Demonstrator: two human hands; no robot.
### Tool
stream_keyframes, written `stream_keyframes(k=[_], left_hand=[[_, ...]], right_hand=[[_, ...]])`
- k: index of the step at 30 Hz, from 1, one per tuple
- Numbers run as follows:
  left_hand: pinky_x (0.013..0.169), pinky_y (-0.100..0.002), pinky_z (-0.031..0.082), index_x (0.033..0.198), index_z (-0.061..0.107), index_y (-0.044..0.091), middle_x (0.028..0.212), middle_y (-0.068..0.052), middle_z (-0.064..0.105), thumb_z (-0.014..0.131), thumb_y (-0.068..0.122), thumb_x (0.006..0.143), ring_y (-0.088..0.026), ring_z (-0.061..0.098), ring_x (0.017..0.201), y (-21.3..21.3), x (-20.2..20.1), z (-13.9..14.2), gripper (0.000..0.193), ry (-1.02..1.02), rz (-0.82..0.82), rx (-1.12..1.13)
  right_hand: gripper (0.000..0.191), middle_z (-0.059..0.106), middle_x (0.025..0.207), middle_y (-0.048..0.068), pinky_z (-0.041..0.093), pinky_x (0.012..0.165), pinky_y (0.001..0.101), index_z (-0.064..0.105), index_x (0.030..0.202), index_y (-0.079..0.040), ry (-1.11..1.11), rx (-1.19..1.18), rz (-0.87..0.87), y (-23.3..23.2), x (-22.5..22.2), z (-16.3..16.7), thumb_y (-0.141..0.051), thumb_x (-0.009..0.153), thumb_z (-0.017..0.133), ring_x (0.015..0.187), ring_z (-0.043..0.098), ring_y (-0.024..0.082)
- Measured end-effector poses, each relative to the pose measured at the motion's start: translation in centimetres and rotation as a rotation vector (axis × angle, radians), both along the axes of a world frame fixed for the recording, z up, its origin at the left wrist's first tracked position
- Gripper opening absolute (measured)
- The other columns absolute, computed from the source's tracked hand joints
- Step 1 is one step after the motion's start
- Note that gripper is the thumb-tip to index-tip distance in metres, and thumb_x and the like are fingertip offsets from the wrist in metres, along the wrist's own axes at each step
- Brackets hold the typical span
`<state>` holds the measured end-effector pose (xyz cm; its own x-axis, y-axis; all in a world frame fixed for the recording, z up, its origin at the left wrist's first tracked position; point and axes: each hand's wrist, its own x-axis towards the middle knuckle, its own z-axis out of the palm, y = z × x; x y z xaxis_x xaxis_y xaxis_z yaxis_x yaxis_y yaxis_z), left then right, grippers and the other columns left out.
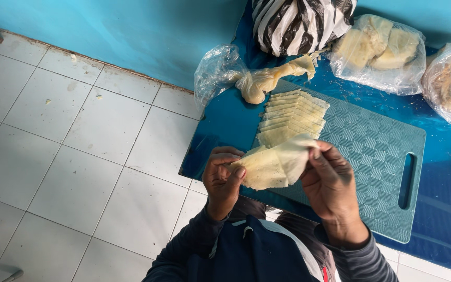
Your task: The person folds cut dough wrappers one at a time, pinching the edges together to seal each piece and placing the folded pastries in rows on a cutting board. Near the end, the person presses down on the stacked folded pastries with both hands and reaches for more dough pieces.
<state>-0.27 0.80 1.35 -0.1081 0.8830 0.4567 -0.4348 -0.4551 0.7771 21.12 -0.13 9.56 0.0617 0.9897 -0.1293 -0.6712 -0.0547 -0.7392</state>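
1. Your left hand pinches one edge of a pale thin sheet, fingers clamped on it.
2. Your right hand grips the opposite edge, holding it above the teal cutting board.
3. A stack of sheets lies on the board.
4. Clear bags behind hold pale blocks; a striped bag sits beside them.

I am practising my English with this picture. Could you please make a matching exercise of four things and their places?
Things:
1. pale sheet
2. stack of slices
3. striped bag
4. cutting board

Places:
A. on the blue table
B. by the wall, behind the board
C. between both hands
D. on the board

Pairs: 1-C, 2-D, 3-B, 4-A
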Motion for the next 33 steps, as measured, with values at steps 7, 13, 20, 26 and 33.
stream_keyframes(k=[7,13,20,26,33], left_hand=[[0.098,-0.032,0.058,0.120,0.058,0.006,0.124,-0.011,0.057,0.069,0.002,0.099,-0.015,0.062,0.110,0.2,0.3,-0.3,0.024,-0.094,0.031,0.008],[0.099,-0.033,0.057,0.120,0.056,0.008,0.121,-0.011,0.057,0.069,0.009,0.099,-0.015,0.061,0.109,-0.1,0.3,-0.2,0.025,-0.146,0.115,-0.005],[0.094,-0.032,0.058,0.119,0.057,0.008,0.119,-0.011,0.058,0.070,0.013,0.097,-0.016,0.062,0.104,-0.4,0.3,0.1,0.026,-0.201,0.168,-0.037],[0.091,-0.032,0.059,0.118,0.057,0.009,0.119,-0.011,0.058,0.070,0.014,0.096,-0.015,0.063,0.103,-0.7,0.3,0.0,0.026,-0.174,0.181,-0.021],[0.093,-0.033,0.060,0.117,0.057,0.009,0.118,-0.010,0.058,0.070,0.015,0.096,-0.016,0.063,0.104,-0.8,0.3,0.0,0.026,-0.161,0.215,0.005]], right_hand=[[0.014,0.072,0.117,0.015,0.061,0.099,0.0429,0.067,0.117,-0.001,-0.114,0.030,-0.192,0.4,3.4,2.1,-0.003,0.106,0.059,0.108,0.072,0.024],[0.010,0.071,0.109,0.011,0.054,0.081,0.0302,0.067,0.121,0.000,-0.854,0.205,-0.469,1.6,4.2,2.3,-0.002,0.111,0.065,0.094,0.065,0.014],[0.015,0.072,0.099,0.011,0.055,0.076,0.0384,0.070,0.113,-0.002,-2.135,0.635,-0.377,2.6,-0.2,0.6,0.001,0.098,0.071,0.086,0.070,0.023],[0.031,0.074,0.103,0.008,0.049,0.080,0.0394,0.069,0.118,-0.001,-2.212,0.652,-0.269,1.1,-3.3,0.5,-0.004,0.088,0.069,0.091,0.069,0.023],[0.037,0.073,0.111,0.008,0.050,0.086,0.0400,0.067,0.122,-0.001,-2.169,0.687,-0.201,1.0,-4.5,0.9,-0.007,0.086,0.069,0.097,0.068,0.023]])
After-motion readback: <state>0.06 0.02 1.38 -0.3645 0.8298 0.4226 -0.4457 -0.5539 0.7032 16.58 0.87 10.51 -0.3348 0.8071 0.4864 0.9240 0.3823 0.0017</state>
